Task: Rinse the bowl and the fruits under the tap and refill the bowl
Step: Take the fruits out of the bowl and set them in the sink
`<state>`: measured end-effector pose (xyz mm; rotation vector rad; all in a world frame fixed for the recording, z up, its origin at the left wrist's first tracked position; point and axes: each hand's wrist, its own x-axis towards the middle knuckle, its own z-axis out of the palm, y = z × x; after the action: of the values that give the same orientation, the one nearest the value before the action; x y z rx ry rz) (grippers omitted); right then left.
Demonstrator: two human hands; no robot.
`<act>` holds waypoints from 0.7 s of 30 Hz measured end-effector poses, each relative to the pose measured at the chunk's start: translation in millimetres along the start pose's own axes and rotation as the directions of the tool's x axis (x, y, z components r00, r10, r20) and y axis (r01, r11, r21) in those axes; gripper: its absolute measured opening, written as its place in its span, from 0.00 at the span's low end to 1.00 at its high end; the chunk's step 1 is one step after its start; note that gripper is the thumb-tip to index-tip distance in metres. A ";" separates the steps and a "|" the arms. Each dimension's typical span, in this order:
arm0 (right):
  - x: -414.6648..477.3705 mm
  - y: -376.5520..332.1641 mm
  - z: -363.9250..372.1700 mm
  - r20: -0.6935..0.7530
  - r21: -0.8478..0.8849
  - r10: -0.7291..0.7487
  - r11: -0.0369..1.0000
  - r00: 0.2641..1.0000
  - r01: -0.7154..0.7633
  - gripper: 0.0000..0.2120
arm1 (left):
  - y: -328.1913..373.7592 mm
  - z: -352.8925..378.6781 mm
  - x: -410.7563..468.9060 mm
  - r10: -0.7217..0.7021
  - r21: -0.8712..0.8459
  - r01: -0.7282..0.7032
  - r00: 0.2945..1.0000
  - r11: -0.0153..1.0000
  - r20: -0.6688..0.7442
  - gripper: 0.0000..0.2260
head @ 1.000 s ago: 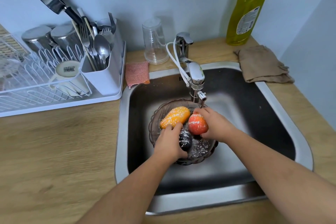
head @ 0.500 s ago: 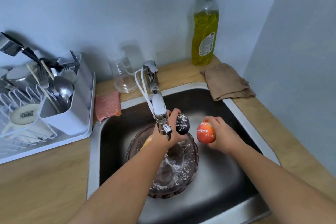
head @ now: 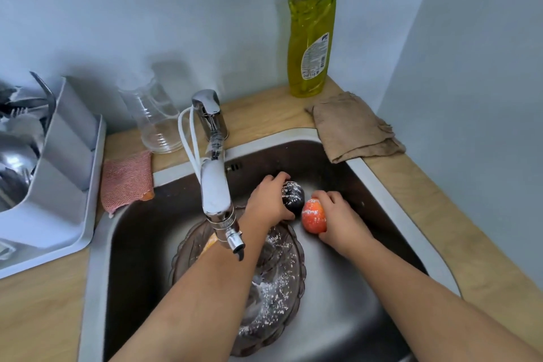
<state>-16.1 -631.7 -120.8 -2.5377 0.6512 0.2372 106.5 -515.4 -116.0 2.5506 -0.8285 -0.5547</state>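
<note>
Gripping dark fruit (head: 293,196), left hand (head: 269,204); red fruit (head: 313,215), right hand (head: 338,219); bottle label (head: 316,57) unreadable

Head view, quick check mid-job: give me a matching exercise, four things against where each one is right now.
Things:
1. dark fruit
2. red fruit
3. brown cloth
4. bowl

Places:
A. on the sink floor, under the left forearm
B. held in the right hand, beyond the bowl
C. draped over the sink's back right corner
D. held in the left hand, beyond the bowl

Pairs: 1-D, 2-B, 3-C, 4-A
</note>
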 end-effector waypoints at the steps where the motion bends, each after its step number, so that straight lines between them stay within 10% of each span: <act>1: -0.2 0.0 -1.2 0.008 -0.003 -0.003 1.000 1.000 0.003 0.35 | -0.1 -1.8 -1.3 0.003 -0.010 -0.003 1.000 1.000 -0.005 0.38; 15: -34.2 -51.8 -19.9 -0.089 -0.014 -0.258 0.966 0.962 0.257 0.28 | -48.7 -61.3 -86.4 -0.229 -0.145 0.215 0.970 0.966 -0.085 0.38; 21: -41.0 -100.5 27.9 0.122 0.040 -0.275 0.961 0.954 0.272 0.29 | -84.8 -45.3 -149.4 -0.357 -0.122 0.350 0.933 0.929 -0.044 0.41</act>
<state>-3.6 -524.8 -89.8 -2.5296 0.2470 0.2873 56.1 -348.3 -82.4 2.6088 -0.3008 -0.6015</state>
